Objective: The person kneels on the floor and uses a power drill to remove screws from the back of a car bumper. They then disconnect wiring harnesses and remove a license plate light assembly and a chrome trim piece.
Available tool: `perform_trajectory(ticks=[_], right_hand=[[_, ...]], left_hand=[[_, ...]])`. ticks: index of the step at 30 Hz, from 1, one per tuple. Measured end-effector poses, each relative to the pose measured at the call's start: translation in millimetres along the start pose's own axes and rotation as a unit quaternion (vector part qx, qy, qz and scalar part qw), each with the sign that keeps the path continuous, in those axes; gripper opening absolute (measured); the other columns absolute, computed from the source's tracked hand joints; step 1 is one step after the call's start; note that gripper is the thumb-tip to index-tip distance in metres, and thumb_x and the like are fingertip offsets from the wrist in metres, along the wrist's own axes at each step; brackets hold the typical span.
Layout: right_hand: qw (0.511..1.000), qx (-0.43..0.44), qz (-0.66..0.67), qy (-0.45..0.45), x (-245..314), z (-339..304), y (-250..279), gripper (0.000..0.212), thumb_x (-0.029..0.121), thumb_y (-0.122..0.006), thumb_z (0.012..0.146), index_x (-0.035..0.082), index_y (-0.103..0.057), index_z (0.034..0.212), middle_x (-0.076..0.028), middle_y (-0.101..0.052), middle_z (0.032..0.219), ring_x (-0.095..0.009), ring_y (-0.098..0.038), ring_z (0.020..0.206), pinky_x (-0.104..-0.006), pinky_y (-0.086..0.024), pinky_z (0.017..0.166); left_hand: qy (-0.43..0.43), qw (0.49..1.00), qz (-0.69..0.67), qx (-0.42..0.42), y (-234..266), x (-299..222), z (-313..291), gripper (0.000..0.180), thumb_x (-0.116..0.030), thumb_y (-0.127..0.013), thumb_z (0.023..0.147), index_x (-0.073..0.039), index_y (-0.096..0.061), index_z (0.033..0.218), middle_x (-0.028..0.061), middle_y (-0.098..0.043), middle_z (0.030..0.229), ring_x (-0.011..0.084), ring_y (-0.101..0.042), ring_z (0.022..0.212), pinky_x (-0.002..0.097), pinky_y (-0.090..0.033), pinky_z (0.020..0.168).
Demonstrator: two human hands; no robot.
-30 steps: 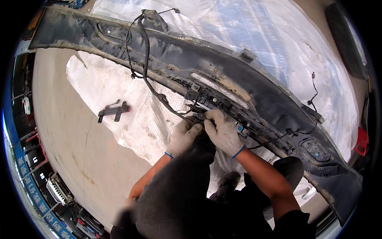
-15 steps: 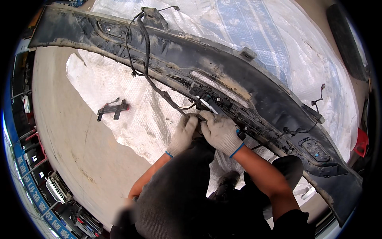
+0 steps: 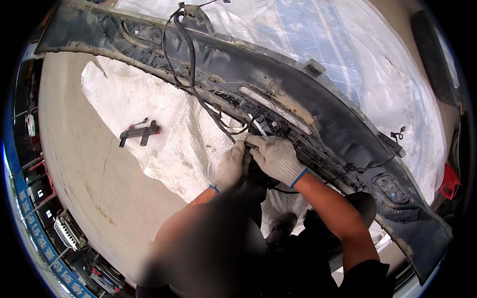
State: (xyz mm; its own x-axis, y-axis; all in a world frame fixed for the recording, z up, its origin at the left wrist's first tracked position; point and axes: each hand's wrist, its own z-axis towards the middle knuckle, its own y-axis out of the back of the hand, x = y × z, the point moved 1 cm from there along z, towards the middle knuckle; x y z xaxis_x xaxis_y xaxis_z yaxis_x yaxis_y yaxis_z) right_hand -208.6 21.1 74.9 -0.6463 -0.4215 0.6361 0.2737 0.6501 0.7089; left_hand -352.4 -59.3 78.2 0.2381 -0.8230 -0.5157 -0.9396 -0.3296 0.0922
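A long, dirty black car bumper lies diagonally before me with its inner side up. A black wiring harness, partly in corrugated sleeve, loops over its far left part and runs down to my hands. My left hand, in a pale knit glove with a blue cuff, has its fingers closed around the harness near the bumper's near edge. Touching it, my right hand, gloved alike, is pinched on the same harness. The gloves hide the exact spot gripped. A loop of black cable hangs below the right wrist.
White woven sheeting lies under the bumper. A small black bracket rests on its left edge. At the right are a loose connector lead, a dark tire-like object and a red object. Car parts line the far left.
The harness has shifted right along the bumper, and its far end moved up. The connector lead at the right has dropped lower. A cable loop now shows under my right wrist. Both hands stay together.
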Motion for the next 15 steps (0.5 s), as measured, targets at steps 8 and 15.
perform_trajectory(ticks=[8,15], right_hand=[[0.986,-0.044,-0.088,0.136,-26.2,-0.6,0.7,0.026,0.032,-0.059,0.096,0.015,-0.058,0.116,-0.008,-0.069,0.087,-0.028,-0.071,0.082,-0.0439,-0.056,0.071],[0.999,0.025,-0.038,0.002,-19.3,-15.4,21.9,0.048,0.037,-0.065,0.092,0.012,-0.055,0.132,-0.013,-0.068,0.090,-0.033,-0.070,0.081,-0.0446,-0.057,0.073]], left_hand=[[-0.015,0.986,-0.144,0.082,-5.7,23.0,12.4,0.044,-0.047,-0.045,0.106,-0.009,-0.067,0.100,-0.0015,-0.049,0.065,0.0103,-0.039,0.051,0.0265,-0.032,0.049],[0.068,0.954,-0.271,0.112,-7.0,15.6,5.8,0.059,-0.066,-0.046,0.101,-0.016,-0.043,0.070,-0.0032,-0.034,0.056,0.0135,-0.035,0.050,0.0297,-0.031,0.050]])
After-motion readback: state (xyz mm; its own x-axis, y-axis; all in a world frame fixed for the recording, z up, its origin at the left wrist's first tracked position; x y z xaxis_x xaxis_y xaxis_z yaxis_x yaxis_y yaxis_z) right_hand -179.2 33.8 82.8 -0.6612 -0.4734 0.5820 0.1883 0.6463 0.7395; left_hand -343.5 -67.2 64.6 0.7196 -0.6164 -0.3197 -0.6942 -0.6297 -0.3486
